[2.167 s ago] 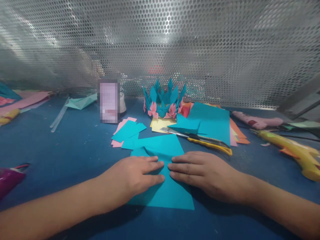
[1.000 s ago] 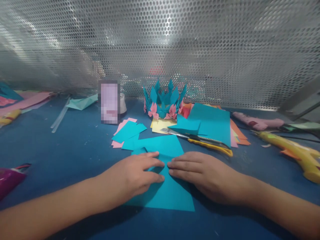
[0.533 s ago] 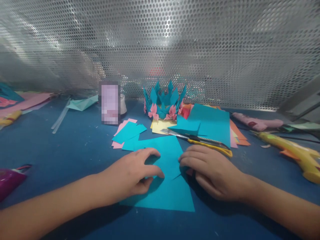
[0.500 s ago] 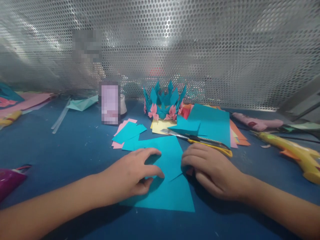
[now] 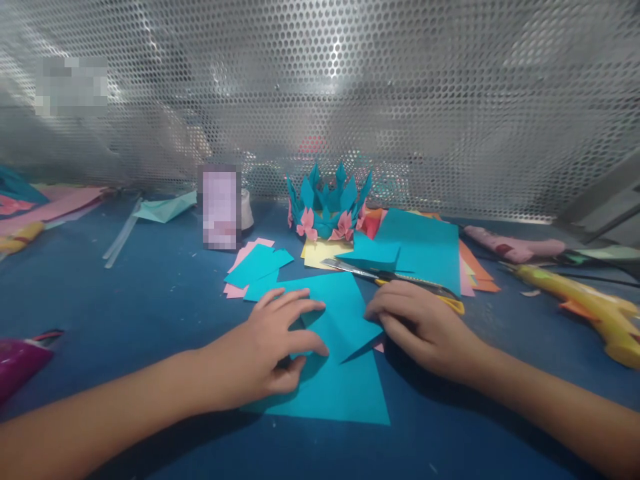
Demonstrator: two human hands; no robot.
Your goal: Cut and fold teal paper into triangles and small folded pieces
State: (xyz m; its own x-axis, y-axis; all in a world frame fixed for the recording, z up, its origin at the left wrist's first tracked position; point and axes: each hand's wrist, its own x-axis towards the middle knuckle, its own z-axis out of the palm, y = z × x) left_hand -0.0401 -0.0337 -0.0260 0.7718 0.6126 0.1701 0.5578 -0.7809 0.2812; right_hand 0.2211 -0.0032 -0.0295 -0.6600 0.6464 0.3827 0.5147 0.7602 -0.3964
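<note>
A smaller piece of turquoise paper [image 5: 345,323] lies over a larger turquoise sheet [image 5: 345,393] in front of me. My left hand [image 5: 285,347] rests across the papers, palm down, with its fingers spread. At the smaller piece's right corner, my right hand [image 5: 425,327] has thumb and fingers pinched together, and that edge lifts slightly, casting a shadow. Just beyond the right hand lies a utility knife [image 5: 395,275] with a yellow handle, blade out to the left, partly hidden by the fingers. A bit of pink paper [image 5: 379,347] peeks out under the corner.
Behind stands a turquoise paper crown [image 5: 327,207] with pink flowers. Coloured sheets [image 5: 425,247] are stacked at right, near a pink glue gun [image 5: 520,245] and a yellow glue gun [image 5: 580,310]. Small cut pieces [image 5: 257,263] lie left of centre. A perforated metal panel [image 5: 320,87] closes the back.
My right hand has shifted slightly up, and the smaller paper's right corner now shows raised at its fingertips. My left fingers have spread wider on the paper.
</note>
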